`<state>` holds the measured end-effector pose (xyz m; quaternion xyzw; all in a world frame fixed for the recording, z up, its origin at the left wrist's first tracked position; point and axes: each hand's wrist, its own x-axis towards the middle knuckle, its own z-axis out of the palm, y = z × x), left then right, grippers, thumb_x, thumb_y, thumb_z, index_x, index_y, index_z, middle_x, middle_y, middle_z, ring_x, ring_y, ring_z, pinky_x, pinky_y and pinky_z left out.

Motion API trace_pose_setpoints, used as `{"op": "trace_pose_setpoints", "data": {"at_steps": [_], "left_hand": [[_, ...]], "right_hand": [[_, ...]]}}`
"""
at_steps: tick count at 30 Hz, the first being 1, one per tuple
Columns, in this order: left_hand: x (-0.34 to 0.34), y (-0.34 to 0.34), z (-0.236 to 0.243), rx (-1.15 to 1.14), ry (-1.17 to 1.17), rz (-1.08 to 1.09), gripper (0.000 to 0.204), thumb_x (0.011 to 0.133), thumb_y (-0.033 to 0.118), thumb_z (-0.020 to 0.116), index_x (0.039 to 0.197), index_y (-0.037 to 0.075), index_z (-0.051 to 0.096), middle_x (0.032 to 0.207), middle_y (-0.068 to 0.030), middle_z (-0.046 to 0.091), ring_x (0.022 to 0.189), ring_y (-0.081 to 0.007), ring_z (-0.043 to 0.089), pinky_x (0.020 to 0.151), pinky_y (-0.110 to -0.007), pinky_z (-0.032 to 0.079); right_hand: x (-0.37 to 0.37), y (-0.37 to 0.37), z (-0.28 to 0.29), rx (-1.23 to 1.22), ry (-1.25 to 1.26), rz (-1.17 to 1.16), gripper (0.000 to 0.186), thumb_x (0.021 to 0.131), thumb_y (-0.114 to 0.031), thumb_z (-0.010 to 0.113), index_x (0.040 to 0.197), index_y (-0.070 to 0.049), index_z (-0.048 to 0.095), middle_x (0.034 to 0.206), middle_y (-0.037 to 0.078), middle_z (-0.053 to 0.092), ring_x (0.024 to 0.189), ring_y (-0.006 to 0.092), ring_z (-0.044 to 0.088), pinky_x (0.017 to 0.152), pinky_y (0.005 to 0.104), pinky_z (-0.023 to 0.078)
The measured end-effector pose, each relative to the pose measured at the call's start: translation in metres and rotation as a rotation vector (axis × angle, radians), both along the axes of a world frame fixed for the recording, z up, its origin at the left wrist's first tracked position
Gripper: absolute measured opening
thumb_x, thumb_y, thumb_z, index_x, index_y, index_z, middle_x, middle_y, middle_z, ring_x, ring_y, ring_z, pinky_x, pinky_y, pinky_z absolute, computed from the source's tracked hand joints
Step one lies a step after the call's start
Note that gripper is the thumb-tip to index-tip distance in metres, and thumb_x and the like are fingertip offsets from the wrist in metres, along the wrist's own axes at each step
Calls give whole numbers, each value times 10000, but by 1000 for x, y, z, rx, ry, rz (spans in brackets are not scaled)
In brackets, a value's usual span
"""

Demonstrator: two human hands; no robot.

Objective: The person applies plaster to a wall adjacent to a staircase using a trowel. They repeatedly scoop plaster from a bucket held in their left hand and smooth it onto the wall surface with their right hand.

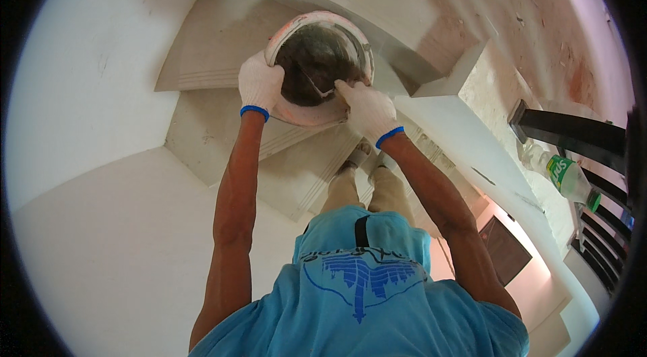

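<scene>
A round bucket [306, 115] with a pale, pink-stained rim is in front of me at the upper middle, over the stairs. Inside it is a dark grey, wet-looking mass [306, 60] with a light streak; whether it is mortar or dirty water I cannot tell. My left hand [260, 83], in a white knitted glove with a blue cuff, grips the bucket's left rim. On the right side, my right hand [370, 110], gloved alike, is closed at the rim with its thumb and fingertips at the inner edge. The bucket's underside is hidden.
Pale stair steps [222, 34] rise ahead and run beneath my feet [360, 153]. A white wall [87, 87] stands at the left. To the right, a see-through plastic bottle [573, 182] with a green cap lies on the ledge beside a black railing [573, 129].
</scene>
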<state>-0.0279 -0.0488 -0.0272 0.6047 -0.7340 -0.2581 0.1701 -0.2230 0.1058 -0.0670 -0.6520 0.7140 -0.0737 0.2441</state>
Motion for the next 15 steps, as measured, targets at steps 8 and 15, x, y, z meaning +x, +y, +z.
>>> {"op": "trace_pose_setpoints", "data": {"at_steps": [8,15], "left_hand": [[-4,-2,-2,-17,-11,-25,327,754,134,594,1024,19,738,968,-295,689,973,-499,648,849,-527,530],[-10,-1,1,-39,-55,-58,329,767,142,597,1039,26,740,976,-292,692,976,-492,652,843,-516,534]], "right_hand": [[-7,0,-1,16,-120,24,579,870,-142,656,1442,-190,584,1165,163,700,1045,376,689,884,509,557],[-15,-7,-6,22,-428,-91,446,869,-191,667,1309,-123,702,1134,176,743,1044,379,708,902,474,562]]}}
